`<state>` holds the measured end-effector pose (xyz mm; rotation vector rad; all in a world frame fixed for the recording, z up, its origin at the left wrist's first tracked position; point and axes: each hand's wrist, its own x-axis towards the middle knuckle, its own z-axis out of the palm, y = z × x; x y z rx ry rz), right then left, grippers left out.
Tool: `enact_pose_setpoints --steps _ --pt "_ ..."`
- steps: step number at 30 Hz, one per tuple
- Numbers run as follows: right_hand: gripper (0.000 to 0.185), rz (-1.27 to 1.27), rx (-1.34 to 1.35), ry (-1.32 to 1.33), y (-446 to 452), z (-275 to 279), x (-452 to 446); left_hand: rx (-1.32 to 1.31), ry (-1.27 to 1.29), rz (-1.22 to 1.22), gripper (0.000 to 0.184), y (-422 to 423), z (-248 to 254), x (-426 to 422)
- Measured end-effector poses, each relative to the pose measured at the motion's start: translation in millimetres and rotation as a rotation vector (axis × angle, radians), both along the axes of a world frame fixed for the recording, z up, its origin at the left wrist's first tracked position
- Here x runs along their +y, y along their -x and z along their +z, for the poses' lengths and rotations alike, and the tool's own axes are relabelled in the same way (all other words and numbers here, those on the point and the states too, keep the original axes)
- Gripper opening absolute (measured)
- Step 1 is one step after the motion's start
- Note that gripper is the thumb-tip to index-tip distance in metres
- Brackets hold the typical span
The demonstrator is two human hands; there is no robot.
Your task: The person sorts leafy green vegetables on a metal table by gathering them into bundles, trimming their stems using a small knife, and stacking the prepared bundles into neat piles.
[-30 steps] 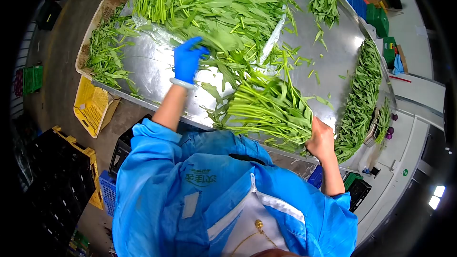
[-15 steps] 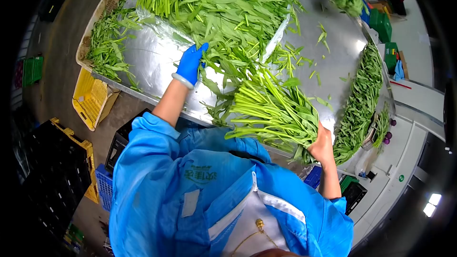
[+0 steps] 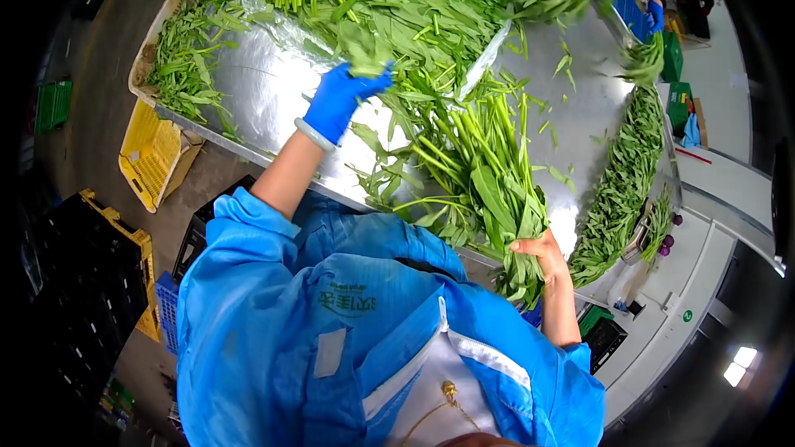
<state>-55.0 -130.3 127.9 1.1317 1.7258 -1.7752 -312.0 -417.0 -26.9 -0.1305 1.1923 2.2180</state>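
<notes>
My right hand (image 3: 542,255), bare, is closed around the leafy end of a bunch of water spinach (image 3: 489,174). The bunch's pale green stems point up and left over the near edge of the metal table (image 3: 571,149). My left hand (image 3: 338,101) wears a blue glove and is left of the bunch, above the table. Its fingers are closed on some water spinach leaves (image 3: 363,54), which are smeared by motion. Just beyond lies a large heap of loose water spinach (image 3: 397,0) on clear plastic.
A crate of leafy stems (image 3: 178,66) stands at the table's left end, a yellow crate (image 3: 157,161) below it. A row of bunches (image 3: 621,190) lines the right edge. At upper right, another person's blue-gloved hand (image 3: 654,15) is near a blurred bunch (image 3: 644,60).
My left hand has moved slightly right and now has leaves at its fingers. The bunch in my right hand has swung more upright. The other person's hand and greens have shifted.
</notes>
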Motion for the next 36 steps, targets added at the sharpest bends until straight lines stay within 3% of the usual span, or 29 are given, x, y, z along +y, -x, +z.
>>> enact_pose_setpoints --steps 1,3,4,6,8,10,11,12,14,16,18,20,22,24,26,27,28,29,32,34,35,36 --pt "0.058 -0.007 0.007 0.0 2 -2 -4 0.177 0.212 -0.136 0.041 -11 25 6" --pt "0.054 -0.02 0.009 0.008 5 -4 -10 0.178 0.133 -0.301 0.043 -36 43 22" --pt "0.054 -0.014 0.021 0.011 7 -5 -15 0.362 0.182 -0.301 0.043 -53 43 36" --pt "0.053 0.006 0.045 0.017 12 -6 -21 0.603 0.555 -0.394 0.041 -76 58 55" --pt "0.052 0.026 0.059 0.023 12 -6 -22 0.182 0.309 -0.627 0.038 -72 67 58" --pt "0.052 0.022 0.069 0.012 8 -5 -21 0.53 0.148 -0.145 0.033 -55 7 46" --pt "0.069 0.061 0.028 0.01 2 -7 -12 0.298 0.276 -0.084 0.031 -32 12 28" --pt "0.069 0.083 0.027 -0.01 -2 -7 -11 0.065 0.404 -0.023 0.029 -10 22 12" --pt "0.068 0.137 0.025 -0.046 -5 -8 -10 0.223 0.429 0.034 0.029 8 24 1" --pt "0.065 0.118 0.048 -0.044 -3 -7 -16 0.488 0.394 -0.127 0.037 6 14 13" --pt "0.063 0.1 0.079 -0.025 3 -5 -23 0.767 0.283 -0.384 0.033 -9 47 28" --pt "0.062 0.177 0.105 -0.02 7 -6 -25 1.003 0.601 -0.692 0.034 -17 50 49" --pt "0.061 0.225 0.114 -0.011 9 -7 -26 0.65 0.21 -0.624 0.046 -36 26 64" --pt "0.061 0.244 0.107 0.005 10 -8 -26 0.585 0.12 -0.556 0.037 -43 27 69" --pt "0.058 0.191 0.109 0.014 4 -14 -24 0.331 0.155 -0.593 0.036 -39 33 61" --pt "0.057 0.168 0.085 0.01 1 -15 -21 0.172 0.444 -0.594 0.025 -30 44 52" --pt "0.056 0.145 0.061 0.007 -3 -17 -18 0.155 0.169 -0.343 0.021 -23 17 46" --pt "0.054 0.113 0.069 0.048 -8 -20 -13 0.1 0.104 -0.173 0.024 -15 20 33" --pt "0.075 0.059 -0.024 0.042 -8 -11 -15 -0.104 0.173 -0.029 0.028 15 22 6" --pt "0.072 0.083 0.007 0.054 -3 -9 -17 0.073 0.199 -0.199 0.027 15 14 10" --pt "0.066 0.099 0.046 0.069 0 -8 -21 0.083 0.376 -0.369 0.027 9 25 18" --pt "0.06 0.115 0.082 0.085 2 -8 -23 0.208 0.059 -0.462 0.03 -3 24 26"
